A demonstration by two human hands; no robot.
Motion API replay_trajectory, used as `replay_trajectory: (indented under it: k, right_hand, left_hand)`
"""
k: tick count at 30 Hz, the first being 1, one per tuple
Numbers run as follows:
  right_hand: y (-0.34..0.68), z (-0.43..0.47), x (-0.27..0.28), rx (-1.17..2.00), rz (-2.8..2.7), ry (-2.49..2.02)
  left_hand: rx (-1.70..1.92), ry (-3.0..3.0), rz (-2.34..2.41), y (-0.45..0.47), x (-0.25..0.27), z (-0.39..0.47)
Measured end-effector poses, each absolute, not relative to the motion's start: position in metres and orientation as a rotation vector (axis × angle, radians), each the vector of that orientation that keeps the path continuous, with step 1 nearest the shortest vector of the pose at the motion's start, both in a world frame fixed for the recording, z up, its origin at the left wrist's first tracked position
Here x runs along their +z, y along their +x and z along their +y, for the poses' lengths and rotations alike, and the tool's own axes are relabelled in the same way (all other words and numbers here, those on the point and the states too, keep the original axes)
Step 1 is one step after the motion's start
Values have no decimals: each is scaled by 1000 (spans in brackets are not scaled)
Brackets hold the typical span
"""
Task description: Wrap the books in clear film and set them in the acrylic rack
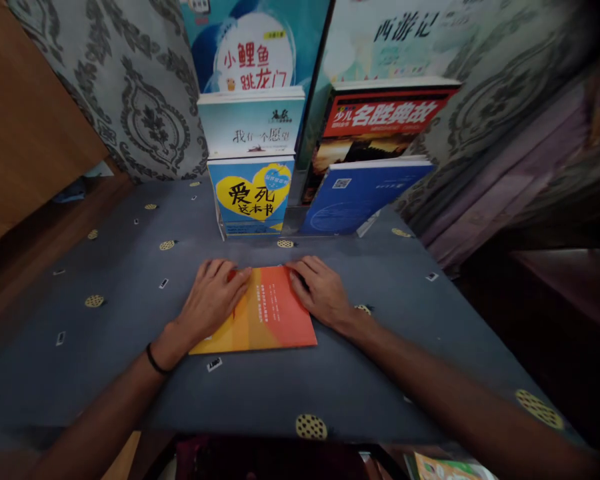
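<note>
A thin book (280, 313) with a yellow, orange and red cover lies flat on the cloth-covered table, its printed lines turned sideways. My left hand (215, 293) rests over its upper left part, fingers together and thumb along the cover. On the far right corner, the bent fingers of my right hand (323, 290) grip the edge, with the thumb against the side. A black band (156, 360) circles my left wrist. The undersides of my fingertips are hidden.
Behind the book, a rack holds several upright books, among them a yellow-and-blue one (253, 197), a plain blue one (365, 197) and a red one (380, 117). Patterned curtain (150, 113) hangs behind. More booklets (445, 467) show below the table's near edge.
</note>
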State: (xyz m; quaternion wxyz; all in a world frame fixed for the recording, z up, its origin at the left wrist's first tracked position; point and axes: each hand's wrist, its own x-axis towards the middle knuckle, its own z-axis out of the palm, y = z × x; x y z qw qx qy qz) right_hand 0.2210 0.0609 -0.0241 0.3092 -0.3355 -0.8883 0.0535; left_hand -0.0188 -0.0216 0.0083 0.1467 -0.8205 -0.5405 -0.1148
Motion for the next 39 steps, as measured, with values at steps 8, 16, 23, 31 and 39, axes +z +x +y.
replay_trajectory:
  k: [8, 16, 23, 31, 39]
  right_hand:
    - [221, 59, -19, 216, -2345, -766]
    - [211, 54, -13, 321, -2423, -516]
    - [191, 50, -3, 357, -2598, -486]
    - [191, 50, -4, 349, -2642, -480]
    - [170, 38, 13, 649, -2733, -67]
  left_hand:
    - [-355, -2429, -1646, -6, 7, -20]
    - [-333, -2448, -1643, -4, 9, -22]
    - [-376, -2419, -1609, -8, 7, -30]
    - [-301, -2297, -1705, -18, 15, -50]
    - [-401, -2338, -1744, 31, 7, -130]
